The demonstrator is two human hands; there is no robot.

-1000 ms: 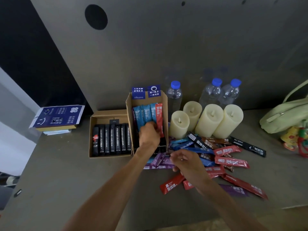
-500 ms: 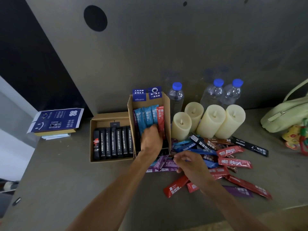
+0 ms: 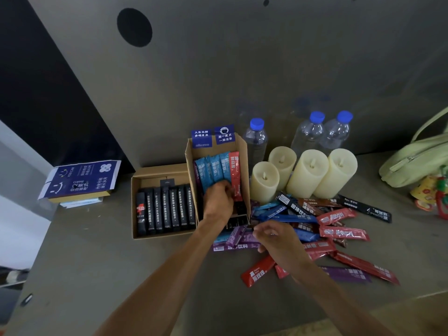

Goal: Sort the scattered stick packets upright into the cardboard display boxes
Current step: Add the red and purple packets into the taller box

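On grey table (image 3: 97,263), head-cam view down over two bare forearms. At centre, tall cardboard box (image 3: 243,166) w/ row of blue pkts (image 3: 213,169) plus one red pkt (image 3: 234,170) upright inside; space free at near end. Right beside it on left, low box (image 3: 135,207) w/ full row of black pkts (image 3: 167,209), done by the look. Left hand (image 3: 217,202) down inside tall box, fingers curled in among bases of blue & red pkts; gripping one or only pressing, can't tell. Right hand (image 3: 276,241) just above purple pkts (image 3: 238,238) at box front, fingers loosely bent, nothing visibly held. To right, loose pile (image 3: 339,232) of red, blue, black, brown & purple pkts flat on table, so prob. over half the job left. Behind pile: four cream candles (image 3: 306,173), three water bottles (image 3: 255,139); green bag (image 3: 417,161) at far right edge
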